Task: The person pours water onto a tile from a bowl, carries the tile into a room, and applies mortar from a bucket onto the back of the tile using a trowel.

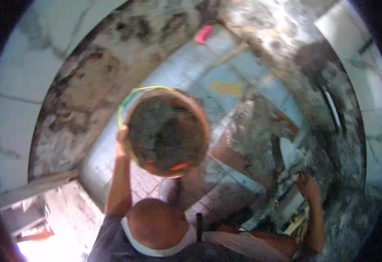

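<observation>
My left hand [122, 142] grips the left edge of a round bucket [206, 129], held up over the tiled floor. Dark stuff fills the view inside its rim, with orange-red patches near the lower side; what it is I cannot make out. A yellow wire handle with a green grip [128, 99] curves round its upper left. Off to the right, my right hand [307, 187] looks closed, but blur hides what lies in its fingers. Just beyond it is a pale, flat piece [288, 152], beside grey rubble.
Blue-grey floor tiles [219, 72] bear a yellow patch [226, 88] and a pink object [205, 34]. Rough, stained walls [90, 83] rise around, with pale marbled tiles [18, 131] at both sides. A white stick [332, 109] shows at the right. Bright light enters lower left.
</observation>
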Tool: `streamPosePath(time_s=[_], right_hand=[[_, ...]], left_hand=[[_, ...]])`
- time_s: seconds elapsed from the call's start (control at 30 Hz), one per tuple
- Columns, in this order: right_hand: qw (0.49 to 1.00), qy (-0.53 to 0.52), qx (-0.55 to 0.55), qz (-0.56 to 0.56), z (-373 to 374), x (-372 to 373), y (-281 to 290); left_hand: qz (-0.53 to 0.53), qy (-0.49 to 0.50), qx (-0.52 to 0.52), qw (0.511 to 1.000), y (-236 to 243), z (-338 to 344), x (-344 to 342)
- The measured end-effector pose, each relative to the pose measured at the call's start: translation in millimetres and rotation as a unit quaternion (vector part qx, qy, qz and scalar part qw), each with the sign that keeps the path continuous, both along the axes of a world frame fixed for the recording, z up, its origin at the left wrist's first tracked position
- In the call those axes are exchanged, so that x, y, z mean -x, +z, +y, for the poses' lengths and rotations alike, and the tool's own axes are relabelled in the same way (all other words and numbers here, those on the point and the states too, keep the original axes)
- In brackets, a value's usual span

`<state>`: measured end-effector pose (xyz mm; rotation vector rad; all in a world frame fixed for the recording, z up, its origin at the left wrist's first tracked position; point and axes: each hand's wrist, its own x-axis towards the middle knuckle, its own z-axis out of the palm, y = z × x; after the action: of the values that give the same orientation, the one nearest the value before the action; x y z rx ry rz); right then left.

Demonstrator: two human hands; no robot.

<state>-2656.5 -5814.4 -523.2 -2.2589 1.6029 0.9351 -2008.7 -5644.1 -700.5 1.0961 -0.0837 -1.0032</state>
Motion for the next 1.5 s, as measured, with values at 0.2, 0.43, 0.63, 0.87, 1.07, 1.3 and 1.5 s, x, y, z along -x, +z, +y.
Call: streamPosePath(time_s=[0.2, 0.43, 0.63, 0.87, 1.07, 1.3, 1.5], right_hand=[[0.992, 0.007, -0.072, -0.106, -14, -180, 93], [0.943, 0.292, 0.102, -0.120, -32, -352, 65], [0.891, 0.395, 0.190, -0.122, 38, -440, 4], [0.957, 0.223, -0.041, -0.181, 45, -367, 36], [0.965, 0.157, -0.169, -0.124, -25, -315, 68], [0.908, 0.366, 0.021, -0.202, 6, -408, 79], [0.951, 0.283, 0.120, -0.036, 102, -404, 48]], left_hand=[[-0.095, -0.037, -0.010, 0.995, 81, -20, 44], [-0.213, -0.163, 0.024, 0.963, 90, -34, 55], [-0.232, -0.224, 0.007, 0.947, 118, -64, 66], [-0.222, -0.154, 0.041, 0.962, 74, -47, 43], [-0.149, -0.182, 0.035, 0.971, 98, -53, 55], [-0.205, -0.212, 0.013, 0.955, 115, -80, 77], [-0.280, -0.249, 0.004, 0.927, 114, -74, 60]])
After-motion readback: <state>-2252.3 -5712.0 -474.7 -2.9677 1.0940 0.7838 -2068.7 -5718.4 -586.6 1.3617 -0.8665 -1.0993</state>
